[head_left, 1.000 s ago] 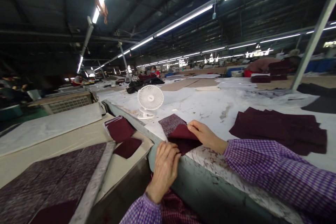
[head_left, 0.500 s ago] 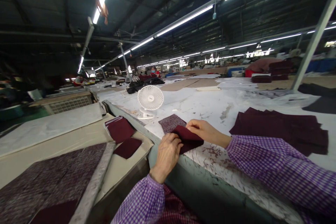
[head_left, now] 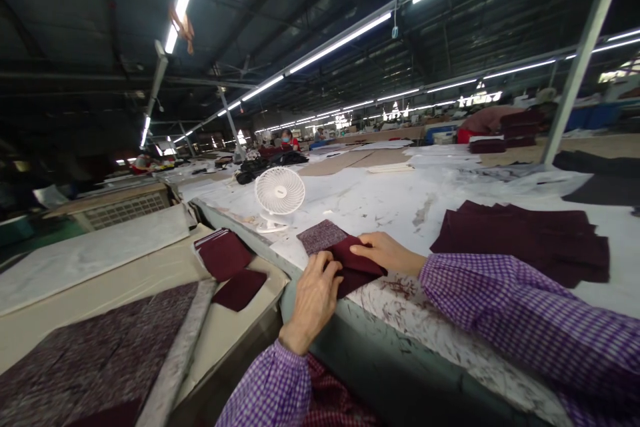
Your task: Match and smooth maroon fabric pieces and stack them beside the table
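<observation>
At the table's near edge, my left hand point(head_left: 316, 293) has its fingers curled over the left side of a maroon fabric piece point(head_left: 361, 279), gripping it. My right hand point(head_left: 389, 253) is closed on the upper right part of the same fabric, thumb on top. The upper layer stands slightly raised over a darker layer below, and the fingertips under it are hidden. A speckled maroon-grey fabric piece point(head_left: 323, 235) lies just beyond, partly covered by the maroon one.
A white fan point(head_left: 280, 192) stands behind the fabric. To the right lies a spread stack of maroon pieces point(head_left: 520, 240). Left, on a lower surface, are small maroon pieces point(head_left: 225, 255) and a large speckled cloth point(head_left: 95, 340). A metal post point(head_left: 583, 57) rises at right. Other people work far back.
The camera view has shifted slightly. My right hand has moved from pinching the fabric's top edge to lying lower across it, thumb along the fabric. My left hand stays on its left side.
</observation>
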`<state>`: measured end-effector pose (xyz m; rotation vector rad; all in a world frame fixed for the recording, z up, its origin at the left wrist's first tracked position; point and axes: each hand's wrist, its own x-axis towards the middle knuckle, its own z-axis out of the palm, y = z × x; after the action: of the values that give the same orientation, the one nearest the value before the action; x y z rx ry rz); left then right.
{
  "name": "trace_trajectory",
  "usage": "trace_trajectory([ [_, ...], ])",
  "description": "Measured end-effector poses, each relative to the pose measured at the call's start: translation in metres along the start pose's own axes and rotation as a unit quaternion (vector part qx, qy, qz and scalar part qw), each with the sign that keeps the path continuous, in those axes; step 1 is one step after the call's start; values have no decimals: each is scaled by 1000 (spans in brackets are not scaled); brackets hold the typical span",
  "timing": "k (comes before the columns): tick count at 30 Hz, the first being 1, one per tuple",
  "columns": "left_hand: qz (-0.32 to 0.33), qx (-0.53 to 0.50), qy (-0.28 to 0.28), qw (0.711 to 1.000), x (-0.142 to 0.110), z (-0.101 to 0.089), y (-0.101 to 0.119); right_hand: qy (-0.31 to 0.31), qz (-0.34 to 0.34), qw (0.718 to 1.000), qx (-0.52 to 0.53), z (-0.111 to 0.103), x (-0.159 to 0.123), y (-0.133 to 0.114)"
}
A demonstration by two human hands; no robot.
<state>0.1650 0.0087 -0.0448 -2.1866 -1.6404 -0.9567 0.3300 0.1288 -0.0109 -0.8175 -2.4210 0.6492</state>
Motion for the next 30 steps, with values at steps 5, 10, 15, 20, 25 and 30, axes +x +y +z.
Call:
trace_trajectory([
  [5,-22,6,-11,1000,3,-1,-6,135,192,936,264,-11,12,22],
  [10,-38,5,-56,998,13,-3,-17,300,228,865,332,-63,24,55],
  [15,-115,-150,-17,982,25,-14,-3,240,123,906,325,-93,3,33],
  [20,-309,-598,-70,737,29,-22,33,-106,-46,981,153,-82,-39,-38],
  [25,-344,-654,-9,673,24,-11,49,-123,-72,988,65,-77,-55,-44],
  [30,-340,-686,26,643,14,-11,54,-110,105,980,126,-66,-57,-11],
])
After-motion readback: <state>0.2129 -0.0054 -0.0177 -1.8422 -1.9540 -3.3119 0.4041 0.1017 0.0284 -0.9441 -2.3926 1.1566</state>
